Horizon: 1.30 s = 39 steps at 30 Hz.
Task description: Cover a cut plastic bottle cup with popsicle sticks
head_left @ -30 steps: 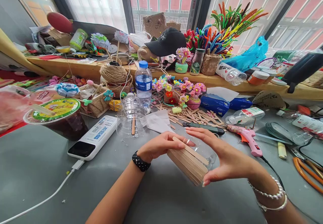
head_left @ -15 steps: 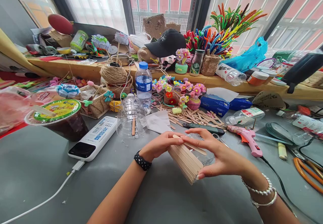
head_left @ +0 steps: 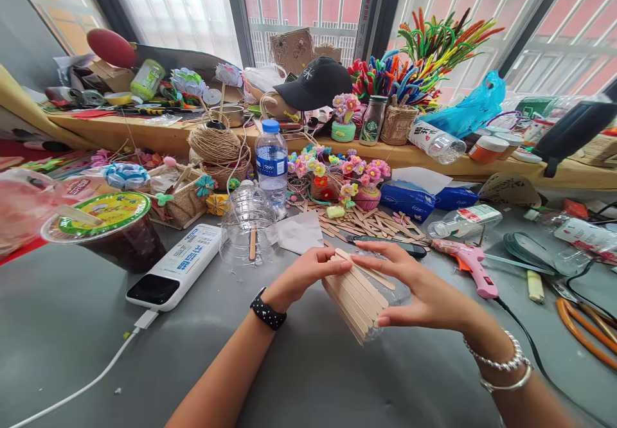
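Wooden craft sticks point(head_left: 351, 299) lie side by side along a clear plastic bottle piece point(head_left: 401, 294), tilted above the table in front of me. My left hand point(head_left: 304, 275) is closed on its far end, thumb lying over the stick tops and the other fingers hidden beneath. From the right, my right hand point(head_left: 427, 292) spans the piece. Its thumb presses at the sticks' near ends while its fingers reach across the far ends. A lone stick sits under those fingers, apart from the row at its near end.
Behind the hands are a heap of loose craft sticks point(head_left: 376, 223) and a white tissue point(head_left: 301, 232). A pink glue gun point(head_left: 475, 266) and orange-handled scissors point(head_left: 573, 325) lie right. Leftward stand a cut clear bottle point(head_left: 236, 225), a white power bank point(head_left: 176, 267) and a lidded drink cup point(head_left: 120, 238).
The stick-covered bottle piece has rolled slightly, so the row's top faces me more. My left thumb now lies further over the stick ends. My right hand keeps its spanning hold.
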Available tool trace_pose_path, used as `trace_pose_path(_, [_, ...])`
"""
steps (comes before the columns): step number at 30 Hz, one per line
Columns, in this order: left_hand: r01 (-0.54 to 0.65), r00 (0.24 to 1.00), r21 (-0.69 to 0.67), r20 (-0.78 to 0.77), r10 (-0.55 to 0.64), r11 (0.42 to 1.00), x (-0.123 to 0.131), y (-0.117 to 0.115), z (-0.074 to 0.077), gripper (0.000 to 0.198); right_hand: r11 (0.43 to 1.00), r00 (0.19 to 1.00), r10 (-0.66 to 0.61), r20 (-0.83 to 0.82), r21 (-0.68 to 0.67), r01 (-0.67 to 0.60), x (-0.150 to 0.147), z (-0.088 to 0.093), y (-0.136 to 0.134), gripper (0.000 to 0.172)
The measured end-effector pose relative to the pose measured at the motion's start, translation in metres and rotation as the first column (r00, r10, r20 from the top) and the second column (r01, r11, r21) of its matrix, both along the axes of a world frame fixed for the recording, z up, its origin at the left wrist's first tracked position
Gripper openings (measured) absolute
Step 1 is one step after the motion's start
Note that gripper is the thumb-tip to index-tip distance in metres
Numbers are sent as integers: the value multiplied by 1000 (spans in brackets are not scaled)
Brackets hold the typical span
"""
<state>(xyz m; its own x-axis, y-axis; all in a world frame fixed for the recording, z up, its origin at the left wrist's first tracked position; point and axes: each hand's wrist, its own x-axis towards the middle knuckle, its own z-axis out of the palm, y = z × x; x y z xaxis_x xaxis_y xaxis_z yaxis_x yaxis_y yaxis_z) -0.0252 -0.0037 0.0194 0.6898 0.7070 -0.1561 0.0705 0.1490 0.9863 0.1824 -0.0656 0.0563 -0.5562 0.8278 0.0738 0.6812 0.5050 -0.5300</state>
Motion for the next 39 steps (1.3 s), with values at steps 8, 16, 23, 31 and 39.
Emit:
trace_pose_path(8, [-112, 991, -3, 79, 112, 994, 8, -5, 0, 28, 990, 996, -13, 89, 142, 1, -3, 4, -4, 69])
trace_pose_path(16, [-135, 986, -8, 95, 135, 991, 13, -7, -1, 34, 987, 993, 22, 116, 156, -40, -8, 7, -10, 75])
trace_pose_path(23, [-133, 988, 10, 78, 132, 991, 13, -8, 1, 30, 995, 995, 84, -51, 65, -81, -5, 7, -5, 73])
trace_pose_path(31, [-87, 996, 96, 37, 84, 992, 11, -10, 4, 32, 997, 980, 81, -182, 29, -77, -5, -1, -4, 92])
trace_pose_path(39, [40, 999, 161, 11, -42, 986, 8, -13, 9, 32, 988, 988, 139, -65, 82, -134, -8, 7, -11, 98])
